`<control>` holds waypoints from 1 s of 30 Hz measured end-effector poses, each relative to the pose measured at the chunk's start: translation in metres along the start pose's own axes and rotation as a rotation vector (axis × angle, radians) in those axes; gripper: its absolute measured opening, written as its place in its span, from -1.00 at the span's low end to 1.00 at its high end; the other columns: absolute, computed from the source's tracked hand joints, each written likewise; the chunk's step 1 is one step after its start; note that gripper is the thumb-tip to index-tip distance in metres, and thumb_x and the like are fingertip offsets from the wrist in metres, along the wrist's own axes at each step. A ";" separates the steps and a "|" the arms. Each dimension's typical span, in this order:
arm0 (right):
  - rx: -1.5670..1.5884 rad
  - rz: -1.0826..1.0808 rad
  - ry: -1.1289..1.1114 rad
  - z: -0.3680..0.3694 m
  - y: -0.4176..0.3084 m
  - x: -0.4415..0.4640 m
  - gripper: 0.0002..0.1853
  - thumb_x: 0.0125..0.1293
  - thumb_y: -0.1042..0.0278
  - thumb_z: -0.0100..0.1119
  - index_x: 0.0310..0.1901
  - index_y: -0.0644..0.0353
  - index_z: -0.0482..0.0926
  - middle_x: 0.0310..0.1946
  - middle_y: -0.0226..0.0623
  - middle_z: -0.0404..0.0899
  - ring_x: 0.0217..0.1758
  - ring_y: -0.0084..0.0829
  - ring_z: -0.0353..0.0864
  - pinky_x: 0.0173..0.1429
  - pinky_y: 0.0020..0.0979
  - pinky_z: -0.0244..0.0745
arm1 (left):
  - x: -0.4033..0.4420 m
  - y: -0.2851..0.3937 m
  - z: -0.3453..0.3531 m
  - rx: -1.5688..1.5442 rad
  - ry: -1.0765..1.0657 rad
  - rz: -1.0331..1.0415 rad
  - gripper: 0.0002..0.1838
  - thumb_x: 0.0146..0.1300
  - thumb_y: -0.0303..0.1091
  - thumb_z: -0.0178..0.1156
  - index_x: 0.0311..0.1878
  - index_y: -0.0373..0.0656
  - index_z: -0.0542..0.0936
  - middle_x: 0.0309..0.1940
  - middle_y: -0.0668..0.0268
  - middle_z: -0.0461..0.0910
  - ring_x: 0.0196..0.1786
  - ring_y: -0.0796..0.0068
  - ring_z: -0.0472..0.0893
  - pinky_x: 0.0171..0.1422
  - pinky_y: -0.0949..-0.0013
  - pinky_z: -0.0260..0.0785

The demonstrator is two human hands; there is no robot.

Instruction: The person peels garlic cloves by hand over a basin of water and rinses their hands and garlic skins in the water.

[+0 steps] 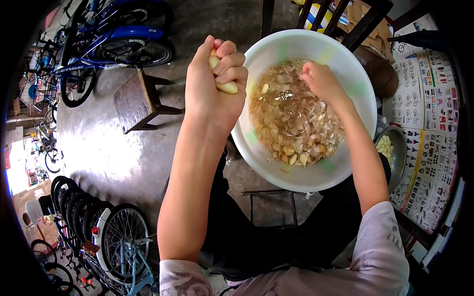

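Note:
My left hand (216, 81) is raised left of the basin, its fingers curled around several pale peeled garlic cloves (227, 88) that show between them. A big white plastic basin (355, 79) stands in front of me, holding brownish water covered with loose garlic skins (308, 123). Unpeeled garlic cloves (296, 159) gather near the basin's front side. Over the far right part of the water is my right hand (323, 84), its fingers bent and drawn together. Whatever they may pinch is too small or hidden to make out.
A metal bowl (401, 155) with peeled garlic sits right of the basin, beside a printed sheet (429, 128). To the left are a wooden stool (136, 101), a blue bicycle (133, 34) and a row of bikes (121, 237). Dark chair slats (340, 17) rise behind the basin.

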State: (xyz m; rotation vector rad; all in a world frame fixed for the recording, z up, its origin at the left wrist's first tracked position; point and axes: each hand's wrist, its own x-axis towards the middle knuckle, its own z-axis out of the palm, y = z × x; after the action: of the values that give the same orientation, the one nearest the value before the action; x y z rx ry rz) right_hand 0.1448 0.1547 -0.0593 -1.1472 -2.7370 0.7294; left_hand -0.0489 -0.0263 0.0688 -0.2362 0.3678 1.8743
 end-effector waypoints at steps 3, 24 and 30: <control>0.061 0.020 -0.212 0.006 0.001 -0.008 -0.77 0.26 0.26 0.27 -0.15 0.23 0.65 -0.46 -0.17 0.61 -0.31 -0.27 0.68 -0.14 -0.21 0.50 | 0.000 -0.001 0.002 0.029 0.014 0.010 -0.81 0.50 -0.34 -0.02 -0.30 -0.12 0.35 -0.46 0.43 0.36 -0.59 0.74 0.21 -0.62 0.65 0.06; -0.288 -0.097 -0.341 0.002 -0.003 -0.005 -0.80 0.40 0.28 0.05 -0.13 0.22 0.58 -0.30 -0.04 0.64 -0.17 -0.08 0.68 -0.06 -0.06 0.55 | 0.002 -0.001 0.001 0.080 0.035 -0.021 -0.83 0.48 -0.36 0.02 -0.30 -0.15 0.39 -0.48 0.44 0.37 -0.60 0.75 0.22 -0.63 0.66 0.07; 0.138 0.025 -0.393 -0.039 -0.013 -0.016 -0.81 0.37 0.54 -0.09 -0.05 0.25 0.48 -0.35 -0.28 0.52 -0.14 -0.39 0.63 -0.22 -0.32 0.58 | -0.001 0.000 0.000 0.037 -0.020 -0.029 -0.83 0.51 -0.40 -0.04 -0.26 -0.23 0.37 -0.45 0.41 0.33 -0.57 0.74 0.22 -0.63 0.65 0.10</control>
State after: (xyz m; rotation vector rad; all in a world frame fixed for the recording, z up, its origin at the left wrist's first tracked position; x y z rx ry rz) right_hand 0.1573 0.1513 -0.0168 -1.1107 -2.9183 1.2458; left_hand -0.0490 -0.0269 0.0694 -0.1965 0.3831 1.8382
